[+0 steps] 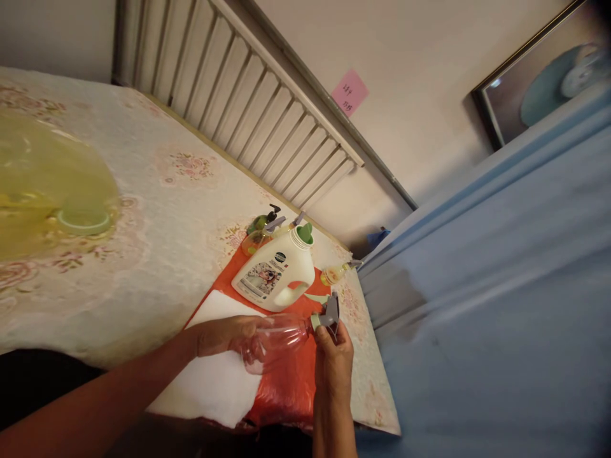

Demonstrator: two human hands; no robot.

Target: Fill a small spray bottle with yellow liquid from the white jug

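A clear pinkish spray bottle (284, 337) lies sideways between my hands, above a red plastic sheet (286, 394). My left hand (241, 334) is wrapped around its base end. At the neck, my right hand (334, 343) grips the grey spray head (329, 310) and its pale collar. Just beyond the bottle stands a large white jug (272, 270) with a printed label, a handle and a green piece in its mouth. Under my left forearm, a white cloth or paper sheet (214, 388) covers part of the red plastic.
Behind the jug stand a dark-pump bottle (259, 222) and an orange-tinted spray bottle (255, 242). Another spray bottle with yellow liquid (334, 273) is at the right. A big yellow translucent container (52, 184) occupies the left. A blue curtain (496, 286) borders the flowered tablecloth (162, 216).
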